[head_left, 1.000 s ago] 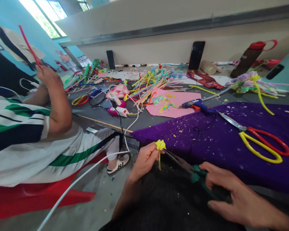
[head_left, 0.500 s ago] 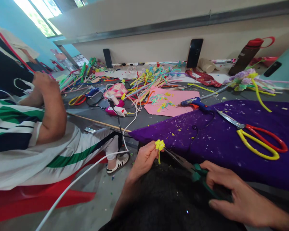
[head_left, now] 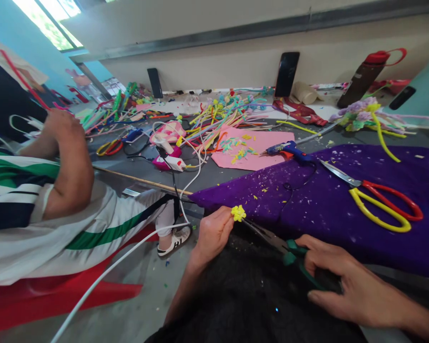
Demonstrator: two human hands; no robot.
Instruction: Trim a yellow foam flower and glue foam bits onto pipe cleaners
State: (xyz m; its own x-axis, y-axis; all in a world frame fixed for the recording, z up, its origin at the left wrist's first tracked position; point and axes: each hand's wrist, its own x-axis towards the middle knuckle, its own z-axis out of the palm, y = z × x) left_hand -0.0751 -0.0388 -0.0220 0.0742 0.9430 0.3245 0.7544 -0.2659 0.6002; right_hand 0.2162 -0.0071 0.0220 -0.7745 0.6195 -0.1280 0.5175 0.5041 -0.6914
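Pinching left hand [head_left: 214, 232]: grips fuzzy, yellow, bunched piece [head_left: 238, 213]; best kept steady.
Right hand [head_left: 366, 288]: grasps slim, green-handled metal pliers [head_left: 290, 255]; gentle squeezing should suit.

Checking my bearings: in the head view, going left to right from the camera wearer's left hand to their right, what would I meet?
Left hand, small yellow piece, green-handled pliers, right hand.

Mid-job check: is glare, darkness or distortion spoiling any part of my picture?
Head view: the window at upper left is washed out; head view: the black cloth between the left hand and right hand is too dark for much detail; head view: shapes look stretched toward the edges.
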